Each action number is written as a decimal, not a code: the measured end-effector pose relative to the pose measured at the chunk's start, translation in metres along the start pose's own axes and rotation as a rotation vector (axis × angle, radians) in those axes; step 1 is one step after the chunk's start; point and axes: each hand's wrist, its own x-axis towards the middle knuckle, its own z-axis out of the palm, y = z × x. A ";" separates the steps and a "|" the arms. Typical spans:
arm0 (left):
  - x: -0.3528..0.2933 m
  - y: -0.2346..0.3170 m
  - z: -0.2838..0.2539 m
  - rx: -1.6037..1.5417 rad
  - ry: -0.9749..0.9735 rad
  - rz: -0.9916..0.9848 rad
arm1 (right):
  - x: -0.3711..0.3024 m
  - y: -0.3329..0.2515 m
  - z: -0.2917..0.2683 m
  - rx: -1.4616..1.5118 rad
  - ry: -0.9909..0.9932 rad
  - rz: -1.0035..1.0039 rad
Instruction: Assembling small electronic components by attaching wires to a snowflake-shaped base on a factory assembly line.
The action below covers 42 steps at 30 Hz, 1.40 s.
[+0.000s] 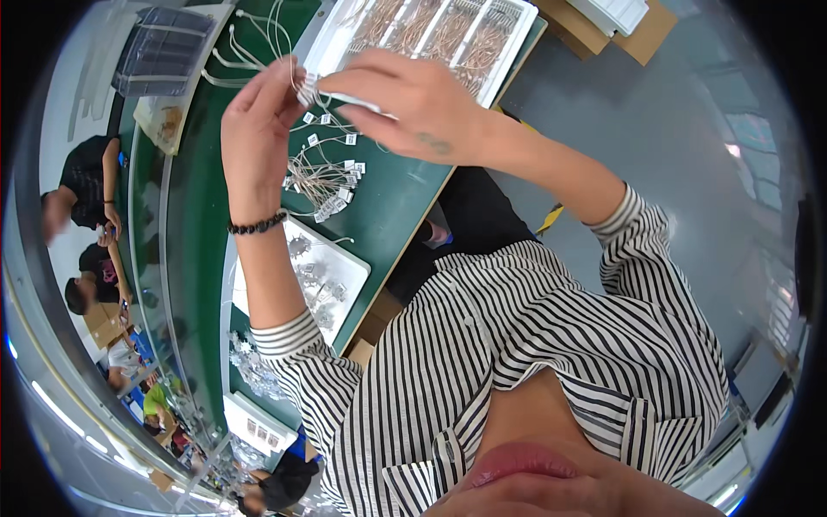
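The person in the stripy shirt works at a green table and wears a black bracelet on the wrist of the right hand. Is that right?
Not quite: the head view shows the black bracelet at the left hand, not the right.

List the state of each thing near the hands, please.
Left hand: closed on white cables.
Right hand: partly curled, grip unclear.
White cables: held, looped.
Cable pile: loose, tagged.
Divided tray: open, holding wires.
White panel: partly covered.
Green table: partly covered.
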 end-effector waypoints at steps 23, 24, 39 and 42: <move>-0.090 -0.153 -0.118 0.233 0.123 0.155 | -0.064 0.018 0.090 0.154 -0.325 0.162; -0.188 -0.133 -0.158 0.203 0.390 0.145 | -0.056 0.014 0.086 0.225 -0.279 0.193; -0.246 -0.105 -0.012 0.346 1.177 0.467 | -0.052 -0.133 0.138 1.199 -0.989 0.667; -0.273 -0.101 -0.032 0.544 1.145 0.424 | -0.048 -0.162 0.144 1.217 -1.033 0.809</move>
